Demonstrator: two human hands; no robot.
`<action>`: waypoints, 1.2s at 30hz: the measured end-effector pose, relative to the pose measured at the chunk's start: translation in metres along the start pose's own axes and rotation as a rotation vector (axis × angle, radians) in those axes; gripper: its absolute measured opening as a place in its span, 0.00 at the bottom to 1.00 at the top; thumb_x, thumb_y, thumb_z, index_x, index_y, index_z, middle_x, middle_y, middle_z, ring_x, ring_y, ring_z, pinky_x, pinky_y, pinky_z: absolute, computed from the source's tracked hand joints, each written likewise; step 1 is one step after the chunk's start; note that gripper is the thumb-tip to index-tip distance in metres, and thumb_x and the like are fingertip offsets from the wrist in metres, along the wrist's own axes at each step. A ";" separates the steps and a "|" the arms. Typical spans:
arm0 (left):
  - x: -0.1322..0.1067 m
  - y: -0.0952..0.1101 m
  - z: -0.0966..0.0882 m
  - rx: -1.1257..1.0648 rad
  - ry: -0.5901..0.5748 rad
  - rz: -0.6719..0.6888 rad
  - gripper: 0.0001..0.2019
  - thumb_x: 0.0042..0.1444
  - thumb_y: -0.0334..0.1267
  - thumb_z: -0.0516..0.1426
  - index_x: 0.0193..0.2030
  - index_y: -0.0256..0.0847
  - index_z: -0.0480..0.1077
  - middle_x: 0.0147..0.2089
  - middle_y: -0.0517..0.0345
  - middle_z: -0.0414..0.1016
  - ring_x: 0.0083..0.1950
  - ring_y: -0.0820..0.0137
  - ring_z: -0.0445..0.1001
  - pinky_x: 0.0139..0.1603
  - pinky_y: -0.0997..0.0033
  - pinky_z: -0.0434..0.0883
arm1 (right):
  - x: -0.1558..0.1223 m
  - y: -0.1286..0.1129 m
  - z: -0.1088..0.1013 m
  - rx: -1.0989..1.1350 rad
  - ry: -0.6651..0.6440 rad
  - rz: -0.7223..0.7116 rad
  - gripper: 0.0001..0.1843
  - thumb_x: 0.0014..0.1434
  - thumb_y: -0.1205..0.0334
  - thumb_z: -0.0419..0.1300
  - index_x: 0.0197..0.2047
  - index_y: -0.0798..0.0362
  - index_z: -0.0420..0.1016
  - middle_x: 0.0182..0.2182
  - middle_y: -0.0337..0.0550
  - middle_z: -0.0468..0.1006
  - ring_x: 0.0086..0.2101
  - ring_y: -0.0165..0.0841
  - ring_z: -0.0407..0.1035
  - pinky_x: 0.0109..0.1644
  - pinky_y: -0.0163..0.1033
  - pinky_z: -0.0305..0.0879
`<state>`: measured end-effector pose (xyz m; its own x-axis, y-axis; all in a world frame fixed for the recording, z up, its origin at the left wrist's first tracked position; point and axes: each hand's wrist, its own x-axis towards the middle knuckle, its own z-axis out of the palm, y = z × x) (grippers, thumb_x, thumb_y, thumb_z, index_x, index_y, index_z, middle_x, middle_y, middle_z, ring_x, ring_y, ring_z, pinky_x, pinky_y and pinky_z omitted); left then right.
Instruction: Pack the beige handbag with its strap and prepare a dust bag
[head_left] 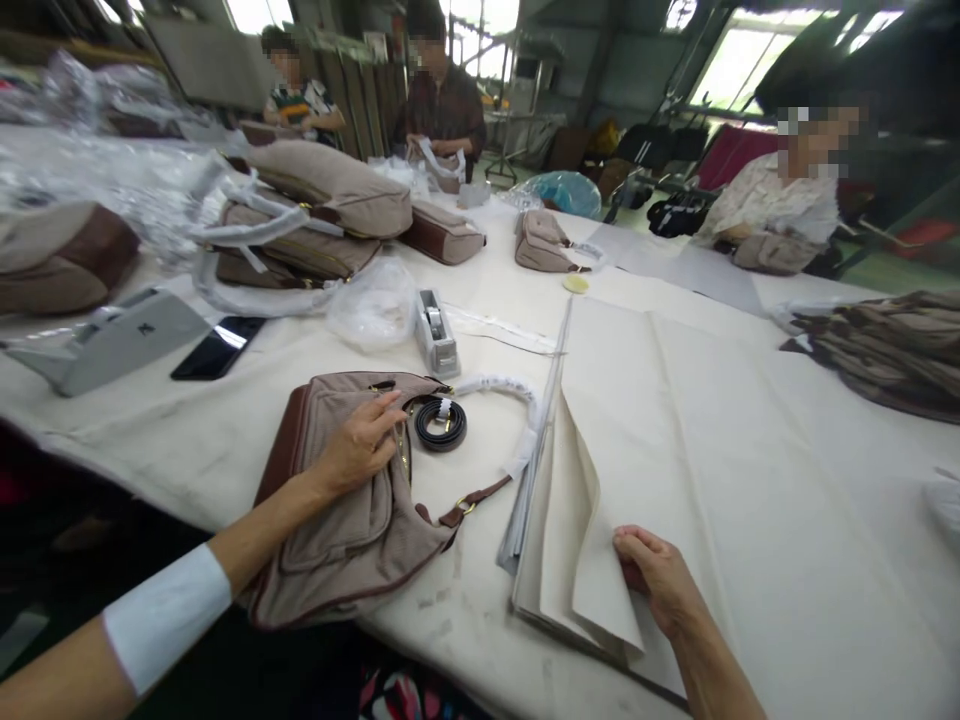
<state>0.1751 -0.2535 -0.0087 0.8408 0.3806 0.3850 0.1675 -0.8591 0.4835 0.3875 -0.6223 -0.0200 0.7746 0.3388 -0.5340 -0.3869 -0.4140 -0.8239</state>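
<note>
My left hand (361,443) lies flat on a taupe handbag with brown trim (337,530) near the table's front edge, fingers spread. A coiled dark strap (440,423) sits just right of its fingertips, beside the bag's paper-wrapped handle (499,388). My right hand (660,580) pinches the lifted corner of the top sheet of a stack of cream wrapping paper (712,440), folding it upward.
A tape dispenser (435,335), a black phone (217,347), a grey box (112,340) and clear plastic bags (373,305) lie behind the bag. More taupe bags (315,215) are piled further back. Three people work at the table's far side. Folded bags (892,345) lie right.
</note>
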 end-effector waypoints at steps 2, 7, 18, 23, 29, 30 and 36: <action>0.007 0.043 0.004 -0.104 0.070 -0.045 0.15 0.51 0.30 0.51 0.45 0.39 0.70 0.57 0.47 0.67 0.59 0.59 0.65 0.61 0.53 0.61 | 0.002 0.003 -0.003 0.072 -0.034 -0.016 0.13 0.39 0.54 0.63 0.24 0.53 0.66 0.16 0.28 0.61 0.18 0.25 0.57 0.23 0.32 0.56; 0.025 0.157 0.050 -0.582 -0.154 -0.221 0.10 0.54 0.37 0.53 0.41 0.40 0.72 0.46 0.51 0.73 0.44 0.66 0.71 0.49 0.67 0.68 | 0.006 0.010 -0.004 0.149 -0.138 -0.042 0.13 0.37 0.56 0.64 0.24 0.55 0.69 0.17 0.32 0.67 0.20 0.27 0.62 0.25 0.34 0.60; 0.033 0.224 0.143 -0.954 -0.456 -0.808 0.18 0.37 0.50 0.63 0.20 0.37 0.64 0.18 0.62 0.64 0.19 0.75 0.63 0.21 0.75 0.61 | 0.015 0.016 0.001 0.101 -0.199 -0.161 0.11 0.56 0.62 0.62 0.25 0.57 0.68 0.18 0.30 0.65 0.19 0.23 0.61 0.25 0.31 0.61; 0.026 0.204 0.155 -1.137 -0.459 -0.879 0.25 0.29 0.53 0.67 0.24 0.39 0.61 0.19 0.65 0.66 0.19 0.76 0.64 0.22 0.75 0.62 | 0.017 0.015 0.004 0.055 -0.118 -0.145 0.12 0.61 0.58 0.59 0.30 0.58 0.69 0.23 0.33 0.70 0.24 0.25 0.66 0.29 0.34 0.67; 0.022 0.200 0.162 -1.302 -0.467 -0.925 0.27 0.26 0.54 0.69 0.23 0.39 0.60 0.19 0.65 0.66 0.20 0.75 0.64 0.24 0.74 0.62 | 0.000 0.006 0.009 -0.004 -0.057 -0.284 0.12 0.51 0.57 0.65 0.29 0.55 0.68 0.22 0.31 0.67 0.23 0.25 0.62 0.27 0.32 0.60; 0.021 0.203 0.164 -1.325 -0.456 -0.932 0.28 0.25 0.54 0.69 0.23 0.39 0.60 0.18 0.66 0.65 0.20 0.76 0.64 0.24 0.74 0.62 | -0.002 0.005 0.011 -0.020 -0.064 -0.311 0.12 0.48 0.57 0.66 0.28 0.54 0.68 0.21 0.31 0.67 0.24 0.25 0.60 0.27 0.32 0.58; 0.021 0.209 0.177 -1.384 -0.383 -0.982 0.28 0.26 0.59 0.66 0.23 0.41 0.59 0.21 0.62 0.65 0.22 0.73 0.64 0.27 0.70 0.64 | -0.002 0.010 0.011 -0.026 -0.162 -0.290 0.18 0.50 0.47 0.62 0.24 0.54 0.67 0.19 0.33 0.64 0.23 0.27 0.57 0.27 0.33 0.54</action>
<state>0.3188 -0.4859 -0.0391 0.8029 0.2660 -0.5335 0.2923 0.6042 0.7413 0.3767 -0.6177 -0.0294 0.7601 0.5749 -0.3030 -0.1473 -0.3018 -0.9419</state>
